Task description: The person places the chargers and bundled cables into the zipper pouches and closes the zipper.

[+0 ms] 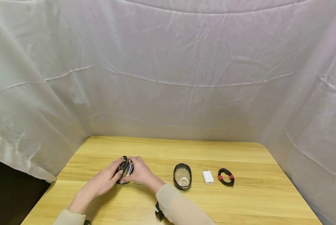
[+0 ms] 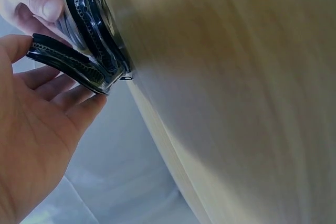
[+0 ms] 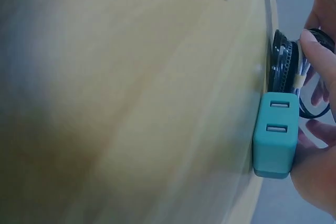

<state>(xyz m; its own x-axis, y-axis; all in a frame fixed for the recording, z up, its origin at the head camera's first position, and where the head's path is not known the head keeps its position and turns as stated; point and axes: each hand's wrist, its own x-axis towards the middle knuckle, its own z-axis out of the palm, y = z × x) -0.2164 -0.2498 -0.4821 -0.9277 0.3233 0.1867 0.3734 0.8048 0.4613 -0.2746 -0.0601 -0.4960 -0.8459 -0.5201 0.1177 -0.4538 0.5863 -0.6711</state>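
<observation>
- Black, oval and zipped, a small case (image 1: 124, 168) stands half open on the wooden table (image 1: 241, 200), at about 9 o'clock from the table's middle, between both hands.
- Left hand (image 1: 101, 181) has nearly straight fingers (image 2: 73, 103) pressed against the case's open lid.
- Right hand (image 1: 140, 173) curls round the case from the 3 o'clock side, thumb (image 3: 320, 56) on its rim; a teal two-port charger (image 3: 274, 135) sits against that palm, touching the case.
- At 3 o'clock from the hands lie a second black case (image 1: 182, 176), then a white plug (image 1: 207, 177), then a coiled black cable (image 1: 226, 177), all apart.
</observation>
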